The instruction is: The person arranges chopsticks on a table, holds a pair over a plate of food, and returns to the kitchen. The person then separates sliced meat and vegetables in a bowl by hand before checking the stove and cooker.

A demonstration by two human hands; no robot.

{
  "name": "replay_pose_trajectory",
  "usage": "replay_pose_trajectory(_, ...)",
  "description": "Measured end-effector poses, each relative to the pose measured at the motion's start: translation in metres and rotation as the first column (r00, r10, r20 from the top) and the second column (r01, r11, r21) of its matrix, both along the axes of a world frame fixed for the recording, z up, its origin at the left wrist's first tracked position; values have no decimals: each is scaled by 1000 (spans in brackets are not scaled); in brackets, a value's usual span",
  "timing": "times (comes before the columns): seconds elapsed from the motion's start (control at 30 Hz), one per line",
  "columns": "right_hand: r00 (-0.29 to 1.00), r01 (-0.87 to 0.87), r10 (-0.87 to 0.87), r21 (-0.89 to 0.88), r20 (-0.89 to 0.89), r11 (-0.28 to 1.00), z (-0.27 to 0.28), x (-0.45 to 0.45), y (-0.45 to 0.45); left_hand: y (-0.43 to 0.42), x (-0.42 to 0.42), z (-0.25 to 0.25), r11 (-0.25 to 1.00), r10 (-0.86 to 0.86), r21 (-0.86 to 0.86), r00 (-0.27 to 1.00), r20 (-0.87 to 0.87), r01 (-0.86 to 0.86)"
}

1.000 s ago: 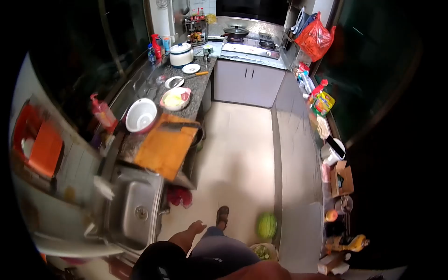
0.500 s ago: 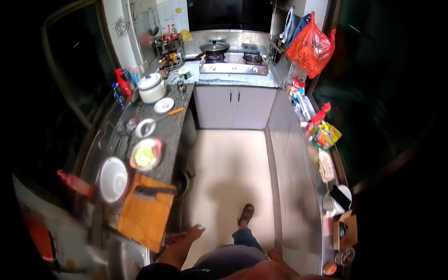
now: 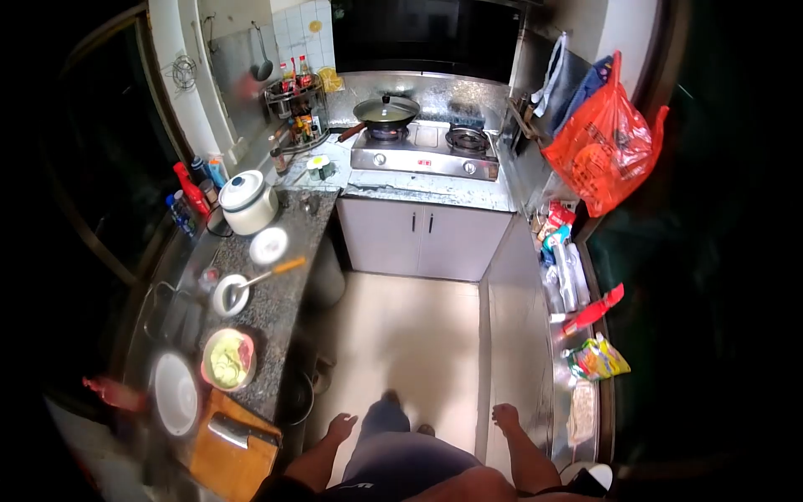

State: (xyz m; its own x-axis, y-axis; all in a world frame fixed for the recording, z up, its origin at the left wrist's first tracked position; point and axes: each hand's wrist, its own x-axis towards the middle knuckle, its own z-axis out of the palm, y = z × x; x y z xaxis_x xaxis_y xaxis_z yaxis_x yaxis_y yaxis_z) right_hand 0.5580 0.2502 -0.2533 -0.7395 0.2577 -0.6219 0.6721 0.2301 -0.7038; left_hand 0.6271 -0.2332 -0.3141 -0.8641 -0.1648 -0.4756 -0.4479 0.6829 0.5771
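Observation:
My left hand [image 3: 341,427] hangs over the floor, empty, its fingers loosely apart, to the right of the stone counter [image 3: 276,356]. On that counter lie a wooden cutting board [image 3: 226,464] with a cleaver [image 3: 238,431] on it, and a bowl of pale green slices [image 3: 227,360]. My right hand [image 3: 504,416] hangs near the right-hand wall panel, with nothing visible in it; its fingers are slightly curled. A lidded pan [image 3: 386,110] sits on the left burner of the gas stove [image 3: 425,155].
Along the left counter stand a white lidded pot [image 3: 248,205], a small plate [image 3: 268,247], a ladle [image 3: 280,269] over a bowl, and a white basin [image 3: 176,393]. A red bag [image 3: 602,151] hangs at right above a ledge with packets [image 3: 598,358].
The view has moved forward, so the stove, cabinet and red bag look closer. The sink and watermelon have left view. My right hand has come into clear view at the right.

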Motion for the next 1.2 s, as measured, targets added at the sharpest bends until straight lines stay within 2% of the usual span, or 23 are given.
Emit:
replay_pose_trajectory(0.07, 999, -11, 9, -40, -50, 999, 8, -37, -9, 3, -54, -25, 914, -400, -160, 892, -210, 372)
replay_pose_trajectory(0.13, 997, -68, 70, 51, -38, 996, -14, -61, -12, 18, -103, -41, 989, -135, 47, 988, -77, 139)
replay_pose_trajectory(0.17, 977, -211, 215, 115, -18, 971, -54, -66, -1, 18, -128, -43, 982, -189, -36, 979, -72, 187)
replay_pose_trajectory(0.23, 967, -243, 255, 282, -6, 928, -139, -57, 10, 10, -169, -64, 978, -207, -41, 976, -63, 205)
replay_pose_trajectory(0.27, 587, -789, 774, 382, 236, 482, -104, -68, 6, 2, -188, -76, 972, -232, -55, 971, -56, 229)
replay_pose_trajectory(0.3, 358, -847, 869, 510, 340, 150, -89, -71, -3, -8, -205, -84, 975, -221, -31, 975, -25, 221)
replay_pose_trajectory(0.33, 233, -904, 903, 422, 362, 64, -83, -77, -7, -8, -231, -40, 997, -73, 16, 986, 147, 72)
replay_pose_trajectory(0.4, 708, -644, 492, 177, 507, 744, -60, -95, -22, -38, -284, -56, 968, -243, 32, 895, 375, 249)
replay_pose_trajectory(0.43, 709, -641, 491, 174, 506, 747, -60, -119, -26, -44, -311, -41, 957, -262, -24, 894, 364, 291)
replay_pose_trajectory(0.5, 417, -882, 799, 406, 433, 239, -58, -160, -28, -66, -362, -47, 980, -191, 23, 901, 390, 198)
replay_pose_trajectory(0.53, 487, -817, 772, 526, 408, 238, -59, -182, -36, -80, -378, -78, 967, -240, -27, 944, 226, 252)
replay_pose_trajectory(0.57, 920, -385, 352, 229, 171, 894, -126, -191, -21, -71, -400, -18, 999, -25, -33, 984, 177, 31)
replay_pose_trajectory(0.6, 957, -161, 138, 74, 256, 984, -46, -241, -58, -75, -414, -20, 999, -29, -35, 983, 182, 36)
replay_pose_trajectory(0.63, 990, -11, 6, 34, 143, 999, -14, -273, -82, -81, -429, -28, 999, -10, -38, 988, 154, 16)
replay_pose_trajectory(0.67, 990, -11, 6, 31, 142, 999, -28, -295, -86, -83, -448, -22, 999, 13, -42, 993, 120, -8)
replay_pose_trajectory(0.73, 933, -333, 354, 221, -60, 917, -61, -336, -88, -76, -464, -2, 999, 34, -24, 990, 140, -31)
replay_pose_trajectory(0.77, 932, -336, 356, 219, -60, 916, -55, -362, -93, -70, -473, 6, 998, 61, -13, 989, 134, -60)
replay_pose_trajectory(0.83, 649, -629, 753, 479, -109, 612, -37, -409, -103, -64, -475, 2, 994, 105, -6, 983, 148, -105)
replay_pose_trajectory(0.93, 653, -708, 757, 374, 23, 599, -25, -473, -100, -67, -466, -27, 998, 64, 9, 974, 215, -67)
replay_pose_trajectory(1.0, 605, -702, 794, 436, -51, 563, -47, -503, -81, -67, -449, -37, 985, 61, -169, 986, 155, -35)
replay_pose_trajectory(1.07, 261, -726, 964, 670, 57, 157, -71, -538, -60, -82, -433, -63, 970, -29, -234, 990, 141, 61)
replay_pose_trajectory(1.1, 218, -716, 974, 688, 66, 114, -73, -554, -52, -80, -431, -69, 947, -121, -282, 983, 136, 156)
replay_pose_trajectory(1.2, 244, -742, 970, 642, -12, 195, -102, -590, -23, -65, -457, -29, 921, -221, -280, 956, 194, 270)
